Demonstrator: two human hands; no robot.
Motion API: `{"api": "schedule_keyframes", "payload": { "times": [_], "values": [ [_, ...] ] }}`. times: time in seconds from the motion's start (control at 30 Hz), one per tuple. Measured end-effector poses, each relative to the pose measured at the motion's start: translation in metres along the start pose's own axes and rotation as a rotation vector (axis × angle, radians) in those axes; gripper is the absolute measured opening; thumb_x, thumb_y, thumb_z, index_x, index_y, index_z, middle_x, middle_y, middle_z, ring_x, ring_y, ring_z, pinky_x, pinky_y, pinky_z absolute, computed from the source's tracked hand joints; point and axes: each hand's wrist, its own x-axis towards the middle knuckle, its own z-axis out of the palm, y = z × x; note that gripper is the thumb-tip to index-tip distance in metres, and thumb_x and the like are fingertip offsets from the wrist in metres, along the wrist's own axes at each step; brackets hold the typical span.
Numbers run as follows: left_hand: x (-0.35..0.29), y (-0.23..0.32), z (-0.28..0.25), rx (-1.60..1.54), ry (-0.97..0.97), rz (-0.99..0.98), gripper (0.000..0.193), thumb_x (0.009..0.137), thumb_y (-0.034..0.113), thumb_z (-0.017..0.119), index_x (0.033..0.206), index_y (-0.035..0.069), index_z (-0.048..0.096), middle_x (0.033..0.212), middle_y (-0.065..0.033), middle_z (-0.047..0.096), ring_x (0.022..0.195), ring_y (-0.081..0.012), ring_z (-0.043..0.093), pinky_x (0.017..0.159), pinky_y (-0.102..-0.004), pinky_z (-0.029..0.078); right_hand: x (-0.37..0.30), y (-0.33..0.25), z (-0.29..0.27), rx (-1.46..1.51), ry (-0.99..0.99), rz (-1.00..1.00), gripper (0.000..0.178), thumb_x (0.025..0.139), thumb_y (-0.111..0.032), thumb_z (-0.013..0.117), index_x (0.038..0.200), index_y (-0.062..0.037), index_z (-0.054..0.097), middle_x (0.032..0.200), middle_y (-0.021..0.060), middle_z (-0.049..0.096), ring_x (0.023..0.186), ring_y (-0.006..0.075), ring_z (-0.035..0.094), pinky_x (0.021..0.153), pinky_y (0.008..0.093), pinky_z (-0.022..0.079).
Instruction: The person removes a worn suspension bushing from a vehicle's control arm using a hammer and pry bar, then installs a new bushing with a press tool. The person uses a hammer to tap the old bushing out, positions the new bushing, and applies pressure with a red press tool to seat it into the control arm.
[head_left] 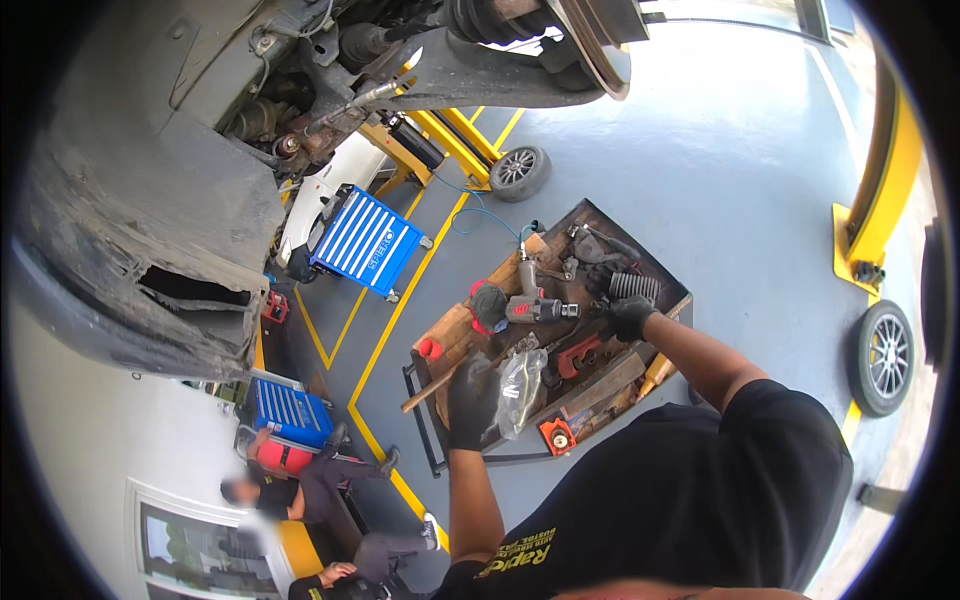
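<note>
My left hand (473, 402), in a black glove, is over the near left part of a dark metal tray (672, 278). Motion smears its fingers. Against its right side is a clear plastic bag (521, 385); whether the hand grips it I cannot tell. My right hand (632, 318), also gloved in black, reaches into the tray's right side with its fingers curled, just below a ribbed, coil-like part (635, 287). What the fingers hold is hidden. Between the hands lie an impact wrench (535, 309) with an air hose and a red clamp-like tool (578, 357).
A car's raised underside (450, 75) hangs at upper left. Blue tool cabinets (370, 245) stand left, above seated people (290, 490). Yellow lift posts (885, 185) and loose wheels (885, 355) flank the tray. A wooden handle (425, 392) juts over its left edge.
</note>
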Motion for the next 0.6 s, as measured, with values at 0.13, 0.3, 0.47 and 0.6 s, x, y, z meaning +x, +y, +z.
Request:
{"api": "schedule_keyframes", "payload": {
  "times": [0.13,0.3,0.47,0.6],
  "values": [
    [0.128,0.095,-0.043,0.089,0.368,0.377,0.036,0.092,0.009,0.076,0.123,-0.002,0.062,0.124,-0.0182,0.066,0.115,-0.0285,0.067,0.101,-0.0405,0.052,-0.004,0.015,-0.031,-0.023,-0.028,-0.156,0.056,0.085,-0.036,0.074,0.139,-0.0232,0.064,0.108,0.0152,0.077,0.098,0.0365,0.075,0.085,0.0473,0.059],
    [0.298,0.194,-0.090,-1.267,0.417,-0.098,0.062,0.105,0.039,0.063,0.144,-0.005,0.044,0.143,-0.0226,0.053,0.132,-0.0322,0.057,0.115,-0.0488,0.046,0.022,0.019,-0.135,0.327,0.165,-0.515,0.028,0.096,-0.028,0.070,0.117,-0.0090,0.074,0.109,0.0155,0.076,0.102,0.0327,0.073,0.093,0.0417,0.056],
    [0.408,0.195,-0.116,-0.494,0.798,0.563,0.052,0.101,0.042,0.058,0.132,0.004,0.040,0.131,-0.0161,0.044,0.126,-0.0255,0.043,0.107,-0.0456,0.039,0.049,-0.004,-0.201,0.674,0.233,-0.702,0.021,0.096,-0.023,0.071,0.111,-0.0093,0.076,0.103,0.0169,0.077,0.096,0.0342,0.074,0.085,0.0424,0.056],
    [0.456,0.168,-0.124,2.547,0.981,0.387,0.038,0.103,0.049,0.048,0.081,0.019,0.051,0.074,0.0017,0.052,0.067,-0.0142,0.053,0.068,-0.0333,0.052,0.057,-0.012,-0.215,0.707,0.100,-0.659,0.020,0.095,-0.015,0.073,0.113,-0.0066,0.075,0.103,0.0141,0.077,0.096,0.0264,0.075,0.086,0.0382,0.057]
  ]
}}
